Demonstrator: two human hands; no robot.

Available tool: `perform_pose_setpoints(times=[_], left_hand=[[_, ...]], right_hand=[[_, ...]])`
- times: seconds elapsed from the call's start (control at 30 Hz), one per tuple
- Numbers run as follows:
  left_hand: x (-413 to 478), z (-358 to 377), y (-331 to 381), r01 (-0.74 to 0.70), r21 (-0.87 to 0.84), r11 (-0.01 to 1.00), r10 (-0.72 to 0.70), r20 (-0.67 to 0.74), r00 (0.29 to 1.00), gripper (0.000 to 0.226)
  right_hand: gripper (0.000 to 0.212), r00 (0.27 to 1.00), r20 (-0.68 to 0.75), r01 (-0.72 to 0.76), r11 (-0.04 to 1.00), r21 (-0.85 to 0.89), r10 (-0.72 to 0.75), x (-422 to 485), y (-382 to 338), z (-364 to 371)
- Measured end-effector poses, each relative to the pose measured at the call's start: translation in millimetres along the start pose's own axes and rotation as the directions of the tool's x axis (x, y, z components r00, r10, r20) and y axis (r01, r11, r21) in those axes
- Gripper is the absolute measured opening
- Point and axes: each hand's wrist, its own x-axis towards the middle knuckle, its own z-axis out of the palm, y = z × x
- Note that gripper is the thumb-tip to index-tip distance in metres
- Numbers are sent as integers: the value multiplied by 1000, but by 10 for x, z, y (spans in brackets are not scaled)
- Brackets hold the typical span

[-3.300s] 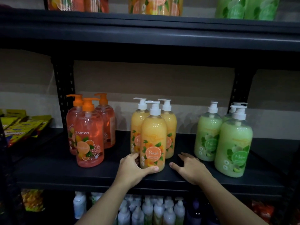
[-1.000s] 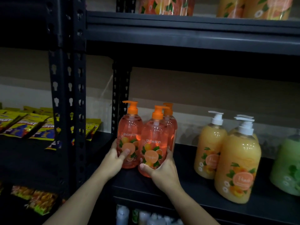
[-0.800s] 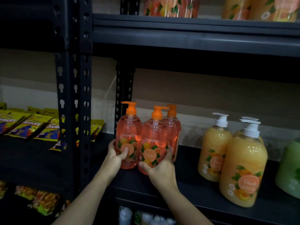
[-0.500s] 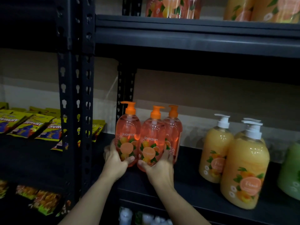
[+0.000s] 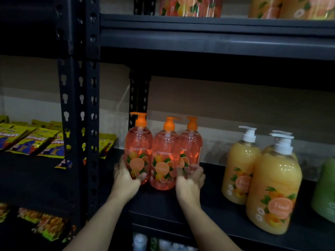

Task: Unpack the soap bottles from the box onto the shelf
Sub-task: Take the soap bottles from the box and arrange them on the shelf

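Nearest, two bare forearms reach up to the front edge of the black shelf (image 5: 163, 211). Left hand (image 5: 126, 180) cups the lower left side of the leftmost orange bottle (image 5: 138, 151), thumb across the foot of its label; right hand (image 5: 190, 180) curls around the base of the rightmost orange bottle (image 5: 191, 147), its fingers blurred, so how firmly they close cannot be told. Between them stands the middle orange bottle (image 5: 164, 158), touching or nearly touching its neighbours. Pressing inward from both flanks probably serves to close the three upright bottles into one tight, front-facing cluster near the shelf's left post (image 5: 79, 124). Labels on the left and middle bottles read "guardian" above printed citrus slices; the third shows only the letters "ian". To the right, well apart, stand yellow bottles (image 5: 272, 189) with white pumps; the script on the nearest label is too soft to read with certainty. A green bottle (image 5: 326, 192) is cut by the frame edge. Left of the post lie yellow snack packets (image 5: 36, 140), print partly legible but upside down. Farther up, more bottles line the upper shelf (image 5: 217, 33). No box is in view.
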Motion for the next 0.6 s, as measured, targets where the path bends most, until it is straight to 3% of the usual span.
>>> perform_pose_setpoints(times=[0.13,0.23,0.33,0.47,0.6], left_hand=[[-106,-11,103,-57,35,998,59,-60,996,113],[-299,8,242,-268,247,931,328,-246,912,97],[-417,89,383,-397,378,836,503,-241,830,84],[-532,324,533,-279,139,950,302,-189,935,86],[-548,435,514,-237,199,951,272,-177,946,88]], right_hand=[[77,1000,22,-19,999,-50,20,210,72,-163],[107,985,158,-76,997,18,72,367,132,-246],[116,965,252,-84,996,9,79,448,182,-253],[113,952,303,-50,999,-10,51,557,233,-268],[101,960,278,-20,999,-42,31,579,239,-286]])
